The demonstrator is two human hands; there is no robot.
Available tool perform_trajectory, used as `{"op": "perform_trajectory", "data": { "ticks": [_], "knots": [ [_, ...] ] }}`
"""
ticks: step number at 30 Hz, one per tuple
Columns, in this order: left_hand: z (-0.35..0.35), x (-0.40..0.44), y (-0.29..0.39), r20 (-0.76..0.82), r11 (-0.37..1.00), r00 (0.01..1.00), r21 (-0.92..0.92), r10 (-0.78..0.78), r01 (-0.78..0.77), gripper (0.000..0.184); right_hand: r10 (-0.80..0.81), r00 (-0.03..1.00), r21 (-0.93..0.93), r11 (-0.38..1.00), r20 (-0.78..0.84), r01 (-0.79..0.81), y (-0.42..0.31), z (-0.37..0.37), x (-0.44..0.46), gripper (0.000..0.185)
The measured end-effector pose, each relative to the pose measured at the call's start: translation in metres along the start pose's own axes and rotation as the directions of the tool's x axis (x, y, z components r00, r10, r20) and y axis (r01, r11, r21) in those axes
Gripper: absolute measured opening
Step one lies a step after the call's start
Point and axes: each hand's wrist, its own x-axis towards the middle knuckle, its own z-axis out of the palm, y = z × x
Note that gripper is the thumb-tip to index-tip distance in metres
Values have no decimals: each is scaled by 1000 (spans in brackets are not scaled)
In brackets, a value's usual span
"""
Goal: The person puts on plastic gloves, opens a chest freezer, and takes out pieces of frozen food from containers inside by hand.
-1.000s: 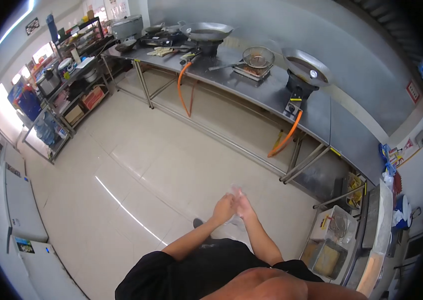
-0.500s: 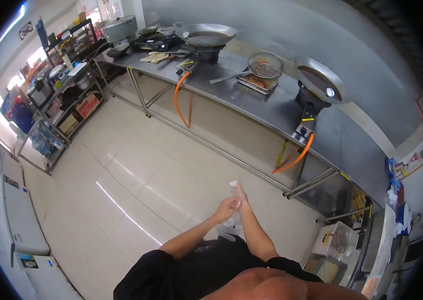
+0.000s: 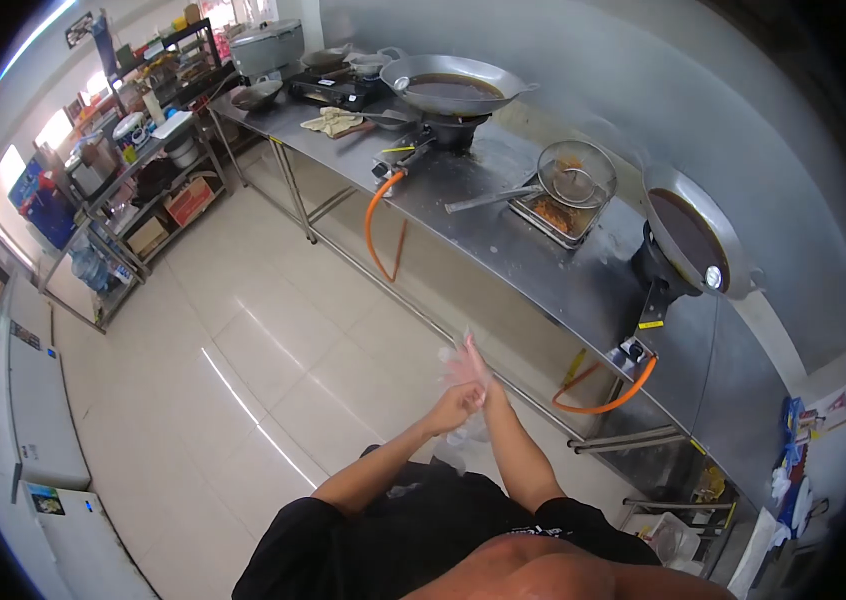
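Clear plastic glove (image 3: 465, 376) over right hand (image 3: 474, 361); left hand (image 3: 460, 398) at its cuff

Head view, sole camera. Left hand: fingers curled tight, pinching loose plastic at the right wrist; exact fingertip placement partly hidden. Right hand: spread wide, fingers extended and pointing toward the steel table (image 3: 503, 243), palm grasping nothing. Both hands held in front of the body, above the tiled floor (image 3: 273, 350), apart from the table.

Writing: white lettering (image 3: 550, 530) on the black shirt (image 3: 413, 535), too small to read. Yellow label (image 3: 651, 324) on the burner by the right-hand wok (image 3: 732, 245); text not legible. Red box (image 3: 191, 202) on a low shelf bears printing, also unreadable.

Glove appearance: thin, transparent, colourless, wrinkled. Plastic stands loose around the fingers; crumpled translucent plastic also hangs below the left hand. Whether that is the same piece: cannot tell.
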Motion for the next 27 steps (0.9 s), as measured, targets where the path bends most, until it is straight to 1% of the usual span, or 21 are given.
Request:
{"op": "perform_trajectory", "data": {
  "ticks": [2,5,7,8,11,14,17,18,20,22,23,25,26,27],
  "knots": [
    [-16,14,-5,45,1000,999,-24,-13,14,3,-75,988,19,997,-136,78,1,-8,27,111],
    [-45,36,-25,55,994,993,-42,106,-104,3,-80,980,136,985,-184,106,-21,13,43,105],
    [-67,42,-27,99,990,995,-137,26,-12,3,-354,925,96,925,-137,368,-1,-7,83,103],
    [-81,51,-26,124,982,992,-184,-5,28,3,-485,868,72,867,-106,493,0,-14,104,102],
    [-120,70,-24,131,954,991,-295,-7,46,2,-344,897,100,918,-279,383,-54,42,97,96],
    [-157,92,-33,211,937,977,-346,19,57,3,-358,833,151,878,-422,454,-82,64,121,86],
    [-183,105,-7,260,942,962,-335,80,12,3,-447,810,139,838,-380,528,-105,69,127,84],
    [-191,110,3,331,947,943,-313,44,66,4,-548,750,-26,813,-370,582,-107,65,126,84],
    [-201,117,19,477,954,879,-248,-31,168,6,-726,618,-344,687,-301,640,-109,60,121,84],
    [-190,119,21,502,952,862,-290,64,98,8,-691,567,-335,718,-448,610,-119,78,101,86],
    [-179,118,22,523,947,844,-314,116,64,9,-670,525,-329,729,-525,600,-126,88,80,87],
    [-157,112,33,598,939,794,-323,104,120,8,-604,406,-306,745,-686,593,-136,109,30,88],
    [-143,107,41,645,936,758,-319,98,150,8,-558,330,-289,748,-762,597,-133,111,8,89],
    [-126,98,48,693,939,712,-308,113,151,7,-512,283,-250,740,-811,625,-124,102,-19,90]
  ]
}}
